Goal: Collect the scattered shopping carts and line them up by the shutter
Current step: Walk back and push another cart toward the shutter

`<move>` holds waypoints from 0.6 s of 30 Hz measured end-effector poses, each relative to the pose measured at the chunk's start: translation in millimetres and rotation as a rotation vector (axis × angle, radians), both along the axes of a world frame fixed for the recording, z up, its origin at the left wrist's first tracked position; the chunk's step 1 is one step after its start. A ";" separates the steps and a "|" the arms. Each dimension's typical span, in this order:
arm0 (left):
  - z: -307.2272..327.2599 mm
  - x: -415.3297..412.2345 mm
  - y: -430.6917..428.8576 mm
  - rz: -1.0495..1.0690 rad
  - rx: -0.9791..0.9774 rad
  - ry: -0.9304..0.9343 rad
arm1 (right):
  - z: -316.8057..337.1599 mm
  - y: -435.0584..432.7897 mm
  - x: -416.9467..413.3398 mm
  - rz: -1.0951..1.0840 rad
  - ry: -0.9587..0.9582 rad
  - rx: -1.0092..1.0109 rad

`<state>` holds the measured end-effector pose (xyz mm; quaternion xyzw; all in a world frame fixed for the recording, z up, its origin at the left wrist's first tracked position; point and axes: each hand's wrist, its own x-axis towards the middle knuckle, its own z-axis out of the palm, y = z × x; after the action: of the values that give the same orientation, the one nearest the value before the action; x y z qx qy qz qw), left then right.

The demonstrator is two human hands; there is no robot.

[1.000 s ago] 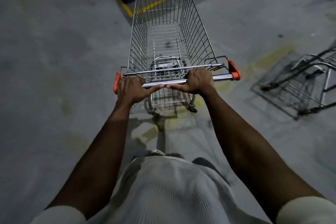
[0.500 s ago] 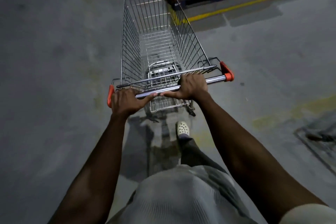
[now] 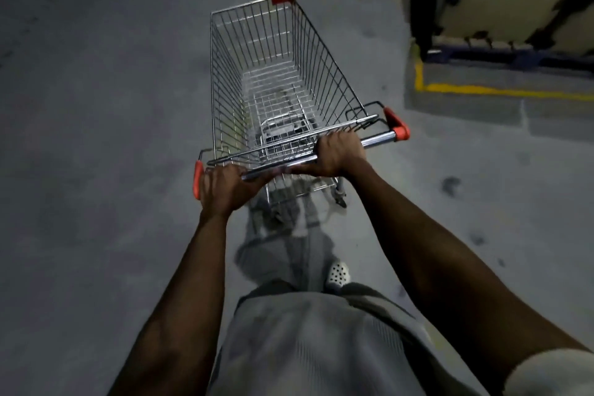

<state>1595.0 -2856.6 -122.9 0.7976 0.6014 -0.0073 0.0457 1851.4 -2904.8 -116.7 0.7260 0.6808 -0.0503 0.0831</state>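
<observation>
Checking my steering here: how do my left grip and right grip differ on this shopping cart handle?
The left grip sits at the handle end, against the left red cap; the right grip sits further in, bare chrome showing before the right red cap. The left grip lies lower in view than the right grip, as the handle slants. Both curl over the handle, knuckles up.

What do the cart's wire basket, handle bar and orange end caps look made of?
Wire basket: thin metal rods, likely plated steel, shiny and glinting. Handle bar: polished metal tube, judging by its bright highlight. Orange end caps: probably moulded plastic, matte, evenly coloured.
</observation>
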 end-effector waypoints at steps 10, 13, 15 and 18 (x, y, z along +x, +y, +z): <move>-3.9 -27.8 93.8 0.251 0.050 -0.001 | 4.5 160.5 -26.6 0.298 -0.005 0.029; -7.3 -43.0 135.8 0.311 0.038 0.023 | -7.2 215.9 -45.8 0.323 -0.006 0.092; -11.3 -56.0 166.0 0.341 0.064 0.040 | -8.0 251.8 -59.7 0.331 0.020 0.120; -18.4 -81.0 210.6 0.375 0.068 -0.032 | -9.0 306.7 -83.5 0.365 0.056 0.106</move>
<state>1513.9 -2646.0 -141.3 0.6727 0.7386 0.0345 0.0286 1768.0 -2598.1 -125.7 0.5923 0.8048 -0.0188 0.0334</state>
